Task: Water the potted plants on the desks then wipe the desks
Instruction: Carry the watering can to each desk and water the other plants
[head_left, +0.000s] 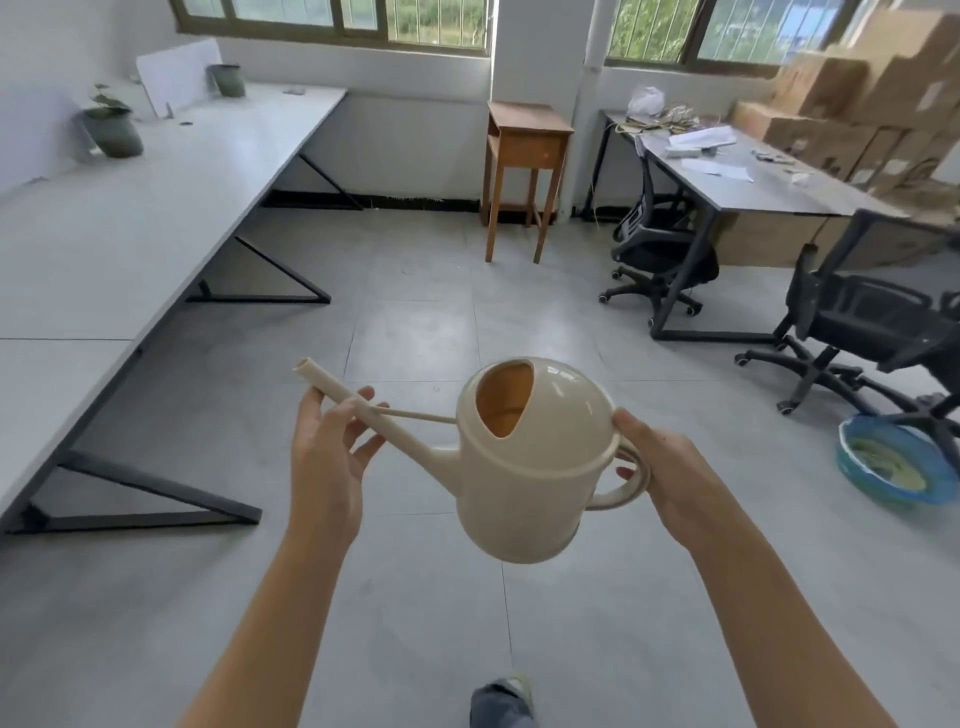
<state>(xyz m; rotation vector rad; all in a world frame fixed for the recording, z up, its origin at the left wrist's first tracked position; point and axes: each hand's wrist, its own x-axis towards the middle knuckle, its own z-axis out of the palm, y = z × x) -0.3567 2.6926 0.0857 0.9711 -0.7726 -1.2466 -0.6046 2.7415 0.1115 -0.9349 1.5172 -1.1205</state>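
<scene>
The fingers (366, 449) of the left hand (327, 462) curl loosely round the long spout (400, 436) of one cream watering can (530, 488), cradling it near its open tip. The right hand (670, 467) grips the looped handle (626, 493) at the other side, its thumb against the can's domed top and its fingers wrapped through the loop. The can hangs in mid-air between the two hands, above the grey tiled floor (415, 291), with the spout pointing up and to the left. Its oval filling hole faces the camera.

Well apart from the can, at the far left, two grey-green pots stand on the long white tabletop (156, 218). The nearer pot (114, 132) shows leaves. The farther pot (228, 79) is too blurred to tell what grows in it.

To the right, a second, grey tabletop (769, 192) carries loose papers, with stacked cardboard boxes (857, 93) behind it. Two black office chairs (660, 260) (872, 322) stand beside it. One wooden stand (524, 150) sits against the wall between the windows. One blue basin (893, 462) lies on the floor at the right, and one shoe (504, 699) shows at the bottom edge.
</scene>
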